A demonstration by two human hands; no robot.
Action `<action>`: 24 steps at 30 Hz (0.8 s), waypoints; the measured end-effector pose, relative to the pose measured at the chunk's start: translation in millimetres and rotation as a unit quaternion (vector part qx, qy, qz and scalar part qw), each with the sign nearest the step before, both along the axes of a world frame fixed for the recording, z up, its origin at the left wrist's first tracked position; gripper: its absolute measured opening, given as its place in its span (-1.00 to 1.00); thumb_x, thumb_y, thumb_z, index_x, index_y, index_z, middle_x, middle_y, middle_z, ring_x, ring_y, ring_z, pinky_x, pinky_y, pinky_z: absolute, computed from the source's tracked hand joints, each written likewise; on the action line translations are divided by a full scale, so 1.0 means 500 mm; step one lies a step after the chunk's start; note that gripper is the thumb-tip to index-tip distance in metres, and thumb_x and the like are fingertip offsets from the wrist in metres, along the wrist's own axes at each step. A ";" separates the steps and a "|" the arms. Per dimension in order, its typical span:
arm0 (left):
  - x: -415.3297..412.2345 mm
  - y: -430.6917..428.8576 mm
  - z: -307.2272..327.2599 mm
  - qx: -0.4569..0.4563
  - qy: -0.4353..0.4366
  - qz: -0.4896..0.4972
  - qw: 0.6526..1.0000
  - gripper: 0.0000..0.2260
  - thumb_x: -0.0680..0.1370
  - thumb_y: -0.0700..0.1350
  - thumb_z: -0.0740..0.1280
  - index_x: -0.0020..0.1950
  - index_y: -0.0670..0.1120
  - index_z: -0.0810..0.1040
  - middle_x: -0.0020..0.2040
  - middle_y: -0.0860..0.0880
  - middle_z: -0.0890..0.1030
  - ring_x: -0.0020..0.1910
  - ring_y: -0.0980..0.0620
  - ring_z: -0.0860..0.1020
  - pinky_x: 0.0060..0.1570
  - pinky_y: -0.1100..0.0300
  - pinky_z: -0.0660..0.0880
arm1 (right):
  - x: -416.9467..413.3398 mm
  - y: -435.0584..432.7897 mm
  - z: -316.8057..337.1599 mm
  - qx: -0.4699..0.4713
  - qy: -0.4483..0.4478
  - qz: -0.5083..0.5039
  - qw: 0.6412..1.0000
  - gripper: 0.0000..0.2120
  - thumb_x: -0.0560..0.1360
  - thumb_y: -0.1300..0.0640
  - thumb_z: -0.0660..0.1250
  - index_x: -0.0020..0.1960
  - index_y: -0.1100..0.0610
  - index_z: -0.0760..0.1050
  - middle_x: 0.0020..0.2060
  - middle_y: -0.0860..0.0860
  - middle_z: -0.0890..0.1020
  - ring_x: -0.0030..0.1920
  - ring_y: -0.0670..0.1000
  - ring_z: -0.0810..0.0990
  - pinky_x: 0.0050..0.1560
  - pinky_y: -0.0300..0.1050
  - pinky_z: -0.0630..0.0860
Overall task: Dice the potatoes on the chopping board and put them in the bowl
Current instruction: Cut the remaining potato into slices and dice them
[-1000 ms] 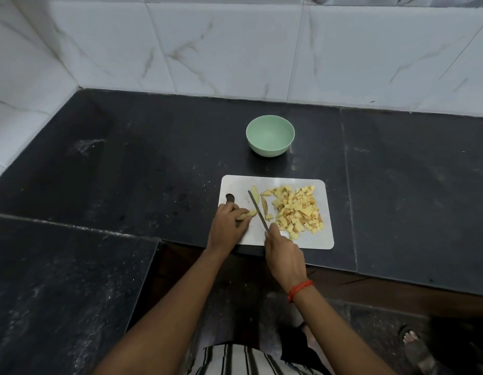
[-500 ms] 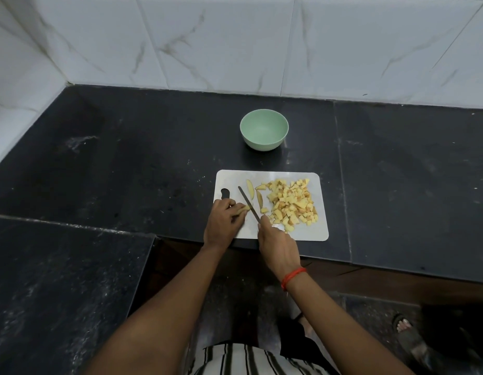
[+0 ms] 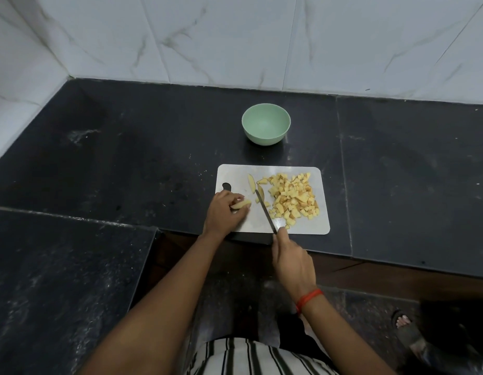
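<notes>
The left hand point(image 3: 224, 211) pins a potato wedge point(image 3: 241, 204) to the board point(image 3: 256, 223) under curled fingers point(image 3: 235, 199). The right hand point(image 3: 293, 262) grips the knife point(image 3: 264, 209), fingers wrapped round its handle, with the blade just right of the wedge. The dice point(image 3: 291, 197) heap on the board's right half (two strips point(image 3: 251, 183) beside them). The bowl point(image 3: 264, 139) stands beyond the board on the bench point(image 3: 153, 147).
</notes>
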State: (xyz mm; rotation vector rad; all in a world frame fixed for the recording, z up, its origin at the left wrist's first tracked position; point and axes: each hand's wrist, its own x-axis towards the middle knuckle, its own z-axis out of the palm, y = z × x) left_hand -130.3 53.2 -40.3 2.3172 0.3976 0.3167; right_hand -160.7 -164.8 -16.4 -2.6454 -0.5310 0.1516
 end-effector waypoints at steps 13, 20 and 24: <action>-0.019 -0.001 -0.005 -0.016 -0.021 0.024 0.999 -0.80 0.49 -0.06 0.53 0.09 -0.06 0.74 -0.08 0.06 0.55 -0.02 0.15 0.45 -0.11 0.48 0.33 | 0.048 0.103 -0.016 -0.037 -0.002 0.018 0.999 -0.84 0.70 0.02 0.03 0.22 0.05 0.25 -0.25 0.08 0.63 -0.26 0.21 0.64 -0.39 -0.05 0.33; -0.019 0.000 -0.008 -0.006 -0.018 0.012 1.000 -0.78 0.50 -0.05 0.51 0.12 -0.05 0.74 -0.08 0.09 0.51 0.00 0.12 0.44 -0.10 0.43 0.34 | 0.057 0.114 -0.008 -0.058 0.019 0.023 0.998 -0.77 0.69 0.09 0.06 0.34 0.06 0.24 -0.20 0.11 0.65 -0.21 0.23 0.65 -0.34 -0.03 0.38; -0.018 -0.002 -0.011 0.001 -0.015 0.013 1.000 -0.78 0.51 -0.05 0.51 0.14 -0.06 0.73 -0.06 0.07 0.51 0.01 0.13 0.43 -0.10 0.46 0.33 | 0.043 0.095 0.001 -0.075 0.035 0.034 0.996 -0.77 0.68 0.13 0.08 0.33 0.06 0.22 -0.17 0.12 0.66 -0.19 0.24 0.65 -0.31 -0.01 0.41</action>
